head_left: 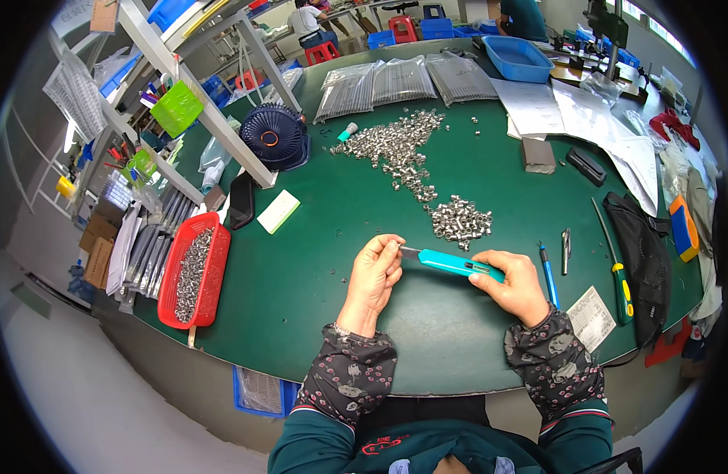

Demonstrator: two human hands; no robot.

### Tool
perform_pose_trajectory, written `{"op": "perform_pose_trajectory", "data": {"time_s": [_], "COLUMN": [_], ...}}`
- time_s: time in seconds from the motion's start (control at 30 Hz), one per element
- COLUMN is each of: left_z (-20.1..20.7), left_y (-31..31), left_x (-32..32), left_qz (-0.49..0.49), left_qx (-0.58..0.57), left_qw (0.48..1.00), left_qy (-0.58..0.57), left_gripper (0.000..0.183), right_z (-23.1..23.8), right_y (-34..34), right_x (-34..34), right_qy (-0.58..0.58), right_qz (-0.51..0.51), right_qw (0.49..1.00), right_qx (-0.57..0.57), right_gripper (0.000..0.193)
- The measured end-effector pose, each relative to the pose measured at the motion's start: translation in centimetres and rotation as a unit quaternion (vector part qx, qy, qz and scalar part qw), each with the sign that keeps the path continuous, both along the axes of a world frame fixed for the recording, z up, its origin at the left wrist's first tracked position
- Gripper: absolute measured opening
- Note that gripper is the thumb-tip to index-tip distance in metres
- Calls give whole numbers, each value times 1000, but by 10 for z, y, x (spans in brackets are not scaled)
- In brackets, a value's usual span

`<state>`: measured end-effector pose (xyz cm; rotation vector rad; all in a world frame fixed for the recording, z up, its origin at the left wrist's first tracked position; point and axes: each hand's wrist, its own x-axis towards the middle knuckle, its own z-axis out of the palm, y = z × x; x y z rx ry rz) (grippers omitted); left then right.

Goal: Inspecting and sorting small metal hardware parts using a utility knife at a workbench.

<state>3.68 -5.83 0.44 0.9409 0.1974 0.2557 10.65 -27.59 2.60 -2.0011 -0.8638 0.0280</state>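
My right hand (512, 282) grips a teal utility knife (451, 261) by its handle, the blade pointing left. My left hand (374, 272) is closed in a pinch right at the blade's tip; what it holds is too small and covered to name. Beyond the knife lies a small heap of short silver metal rings (461, 221). A larger spread of similar metal pieces (395, 142) reaches back from it over the green table (316, 292). A small teal-capped bottle (348, 132) lies at that spread's left edge.
A red basket (165, 296) of small metal parts stands at the left edge, near a dark blue fan (273, 136). Bagged rods (402, 82) lie at the back. To the right are a blue pen (549, 275), a screwdriver (621, 288), a black bag (639, 261) and papers (530, 107).
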Motion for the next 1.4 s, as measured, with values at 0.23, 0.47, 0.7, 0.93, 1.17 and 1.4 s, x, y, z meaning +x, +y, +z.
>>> {"op": "perform_pose_trajectory", "data": {"time_s": [0.23, 0.47, 0.7, 0.93, 1.17, 1.4], "left_z": [-1, -1, 0, -1, 1, 3], "left_y": [-1, 0, -1, 2, 4, 6], "left_x": [0, 0, 1, 1, 0, 0], "left_qz": [18, 26, 32, 25, 13, 4], "left_qx": [28, 38, 51, 44, 39, 55], "left_qw": [999, 998, 997, 997, 996, 993], "left_qy": [17, 36, 47, 50, 80, 100], "left_gripper": [13, 13, 16, 18, 20, 21], "right_z": [3, 7, 6, 7, 8, 8], "right_y": [0, 1, 1, 0, 1, 0], "right_x": [-4, -5, -6, -7, -6, -6], "right_qy": [-42, -83, -100, -114, -129, -142], "right_qz": [-22, -35, -36, -33, -30, -26], "right_qw": [999, 996, 994, 993, 991, 989], "right_qx": [-14, -25, -18, -18, -19, -19], "right_gripper": [25, 24, 24, 23, 23, 23]}}
